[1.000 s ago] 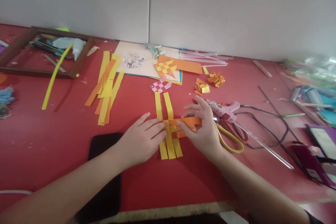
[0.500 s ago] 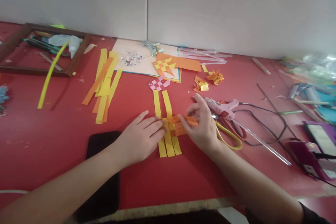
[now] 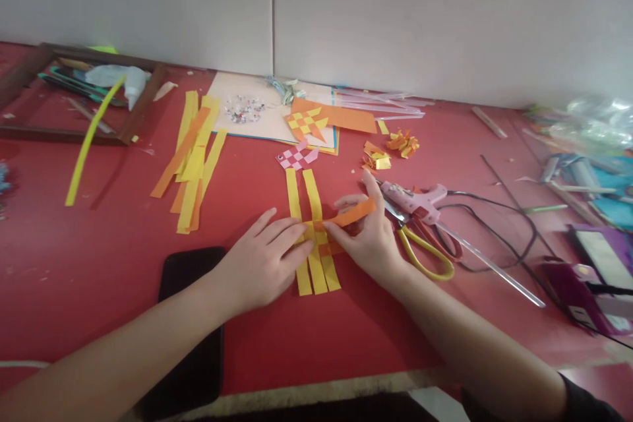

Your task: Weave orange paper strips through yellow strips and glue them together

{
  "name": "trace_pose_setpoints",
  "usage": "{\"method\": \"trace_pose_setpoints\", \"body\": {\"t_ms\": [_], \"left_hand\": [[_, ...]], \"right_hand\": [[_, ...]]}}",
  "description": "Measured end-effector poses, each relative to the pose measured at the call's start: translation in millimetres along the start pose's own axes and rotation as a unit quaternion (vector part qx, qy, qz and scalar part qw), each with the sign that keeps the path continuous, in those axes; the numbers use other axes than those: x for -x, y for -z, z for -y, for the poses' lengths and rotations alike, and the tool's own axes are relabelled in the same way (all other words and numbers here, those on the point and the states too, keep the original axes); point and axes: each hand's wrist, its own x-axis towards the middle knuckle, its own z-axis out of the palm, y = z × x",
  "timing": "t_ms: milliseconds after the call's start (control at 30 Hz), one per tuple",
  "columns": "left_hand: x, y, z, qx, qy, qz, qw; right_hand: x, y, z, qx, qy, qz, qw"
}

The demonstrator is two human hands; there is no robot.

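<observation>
Yellow paper strips (image 3: 325, 273) stand lengthwise on the red table, interlaced with orange crosswise strips. My left hand (image 3: 264, 257) lies flat over the left part of this weave, fingers stretched out and pressing on it. An orange paper strip (image 3: 357, 213) sticks out to the right, its end raised. My right hand (image 3: 373, 237) pinches that strip between thumb and fingers at the weave's right edge. Just beyond the strips' far ends lies a pink checkered paper fish (image 3: 297, 157). The weave's left side is hidden under my left hand.
A black phone (image 3: 190, 343) lies beneath my left forearm. Scissors (image 3: 428, 267) and a pink glue gun (image 3: 420, 201) with its cord sit right of my right hand. Loose paper strips (image 3: 190, 171) and a wooden frame (image 3: 131, 125) are at left. An orange-yellow paper fish (image 3: 304, 124) lies behind.
The orange strip in my right hand has lifted and now points up to the right; my right fingers have shifted slightly. My left hand stays on the weave. The view has shifted a little.
</observation>
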Motion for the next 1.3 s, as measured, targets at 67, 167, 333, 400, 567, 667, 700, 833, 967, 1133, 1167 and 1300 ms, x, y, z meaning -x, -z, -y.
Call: {"method": "trace_pose_setpoints", "body": {"t_ms": [67, 167, 333, 400, 567, 667, 700, 833, 967, 1133, 1167, 1300], "left_hand": [[0, 0.0, 0, -0.001, 0.001, 0.000, 1.000], [0, 0.0, -1, 0.000, 0.001, 0.003, 1.000], [0, 0.3, -1, 0.002, -0.001, 0.006, 1.000], [0, 0.4, -1, 0.005, 0.002, 0.007, 1.000], [0, -0.4, -1, 0.013, 0.007, 0.011, 1.000], [1, -1.6, -1, 0.014, 0.005, 0.011, 1.000], [1, -1.9, -1, 0.014, 0.005, 0.010, 1.000], [1, -2.3, -1, 0.017, 0.003, 0.012, 1.000], [1, -2.4, -2, 0.015, 0.008, 0.014, 1.000], [1, -2.4, -3, 0.014, 0.014, 0.020, 1.000], [1, -2.2, -3, 0.014, 0.013, 0.020, 1.000], [1, -0.4, -2, 0.010, 0.010, 0.018, 1.000]], "right_hand": [[-1, 0, 1, 0.005, 0.003, 0.003, 1.000], [-1, -1, 2, 0.004, 0.007, 0.009, 1.000], [-1, -3, 0, 0.009, 0.015, 0.008, 1.000], [-1, -3, 0, 0.012, 0.024, 0.009, 1.000], [-1, -3, 0, 0.037, 0.041, 0.006, 0.998], [0, -2, 1, 0.034, 0.058, -0.008, 0.998], [1, -2, 1, 0.025, 0.066, -0.012, 0.997], [5, -2, 0, 0.033, 0.113, -0.012, 0.993], [8, -2, -2, 0.116, 0.191, 0.018, 0.974], [6, 2, 1, 0.115, 0.257, 0.077, 0.957], [5, 3, 1, 0.114, 0.260, 0.085, 0.955], [2, 4, 0, 0.124, 0.261, 0.079, 0.954]]}}
